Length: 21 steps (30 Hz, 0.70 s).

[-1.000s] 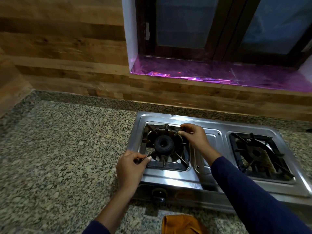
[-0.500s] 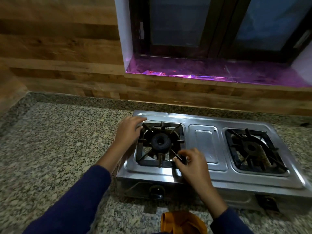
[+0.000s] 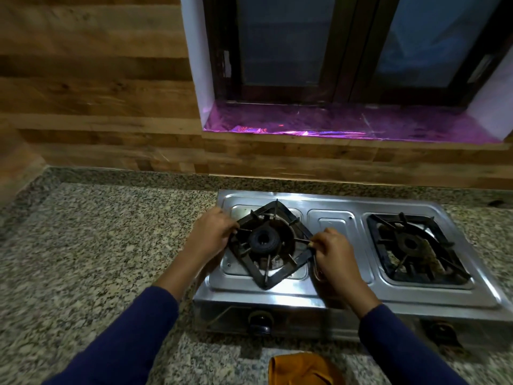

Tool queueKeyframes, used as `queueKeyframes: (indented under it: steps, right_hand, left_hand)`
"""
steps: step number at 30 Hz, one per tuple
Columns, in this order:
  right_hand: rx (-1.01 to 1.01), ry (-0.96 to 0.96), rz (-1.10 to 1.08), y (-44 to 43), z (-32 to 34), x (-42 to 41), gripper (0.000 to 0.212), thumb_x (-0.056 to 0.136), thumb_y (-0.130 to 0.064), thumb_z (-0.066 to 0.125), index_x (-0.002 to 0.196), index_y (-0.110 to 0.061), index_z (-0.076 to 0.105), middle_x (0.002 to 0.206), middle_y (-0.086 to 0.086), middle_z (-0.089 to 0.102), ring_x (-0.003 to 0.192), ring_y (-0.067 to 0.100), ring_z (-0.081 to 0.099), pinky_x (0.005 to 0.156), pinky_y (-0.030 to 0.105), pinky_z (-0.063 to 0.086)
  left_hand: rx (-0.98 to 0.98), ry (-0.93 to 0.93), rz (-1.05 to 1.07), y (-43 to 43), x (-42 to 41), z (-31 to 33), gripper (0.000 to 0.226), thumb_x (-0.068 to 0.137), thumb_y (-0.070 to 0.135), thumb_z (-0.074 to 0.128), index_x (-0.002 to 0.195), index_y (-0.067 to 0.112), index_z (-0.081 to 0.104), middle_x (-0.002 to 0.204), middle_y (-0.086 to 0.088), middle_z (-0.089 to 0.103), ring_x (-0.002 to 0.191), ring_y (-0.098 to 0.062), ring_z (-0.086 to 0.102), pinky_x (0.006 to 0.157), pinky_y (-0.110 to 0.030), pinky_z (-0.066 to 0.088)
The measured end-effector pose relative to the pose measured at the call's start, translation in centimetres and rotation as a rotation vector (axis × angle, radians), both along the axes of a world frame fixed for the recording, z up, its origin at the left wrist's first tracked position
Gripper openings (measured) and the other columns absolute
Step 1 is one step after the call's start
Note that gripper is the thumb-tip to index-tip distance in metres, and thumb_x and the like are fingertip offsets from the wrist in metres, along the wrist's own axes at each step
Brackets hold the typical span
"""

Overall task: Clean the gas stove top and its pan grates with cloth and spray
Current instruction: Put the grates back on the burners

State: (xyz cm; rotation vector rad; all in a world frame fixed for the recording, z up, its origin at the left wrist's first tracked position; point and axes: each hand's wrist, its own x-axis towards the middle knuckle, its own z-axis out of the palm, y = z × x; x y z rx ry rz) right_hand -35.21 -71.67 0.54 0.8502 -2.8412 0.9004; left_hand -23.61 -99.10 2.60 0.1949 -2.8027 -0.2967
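Grate coming off the left burner!

The black square cast-iron pan grate (image 3: 270, 243) sits twisted corner-on over the left burner of the shiny two-burner steel gas stove (image 3: 327, 295), out of its recess (likely being freed so the steel beneath can be wiped). Left hand (image 3: 211, 237) is closed on its left corner, right hand (image 3: 333, 254) pinches the right corner. The second grate (image 3: 413, 245) rests seated; an orange cloth (image 3: 302, 368) waits on the speckled granite tabletop (image 3: 97, 245).
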Motion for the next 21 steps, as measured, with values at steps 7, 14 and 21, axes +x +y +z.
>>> queueKeyframes:
  steps: [7,14,21]
  right_hand:
    - [-0.052,-0.032,0.040,-1.8,0.6,-3.8,0.014,0.083,0.001,0.069,0.088,-0.008,0.077,0.081,0.002,0.055,0.077,0.022,0.056,0.068,0.025,0.033]
    - [0.000,-0.069,0.140,-4.7,1.2,-6.5,0.012,0.082,-0.002,0.075,0.092,-0.008,0.078,0.085,0.004,0.059,0.086,0.026,0.062,0.071,0.021,0.033]
    - [0.008,-0.072,0.192,-6.4,1.2,-7.6,0.012,0.082,-0.003,0.074,0.093,-0.007,0.078,0.094,0.012,0.066,0.091,0.027,0.063,0.075,0.023,0.038]
  left_hand:
    - [0.207,0.091,0.134,2.9,3.4,-1.8,0.017,0.078,0.014,0.079,0.095,0.017,0.079,0.078,0.001,0.073,0.076,-0.019,0.060,0.065,-0.023,0.039]
    - [0.406,0.165,0.255,4.9,5.3,-1.5,0.018,0.075,0.017,0.083,0.092,0.019,0.079,0.077,0.003,0.074,0.070,-0.009,0.065,0.064,-0.028,0.056]
    - [0.481,0.165,0.317,5.6,6.1,-2.0,0.028,0.074,0.018,0.084,0.101,0.021,0.076,0.077,0.009,0.075,0.069,-0.001,0.070,0.075,-0.037,0.061]
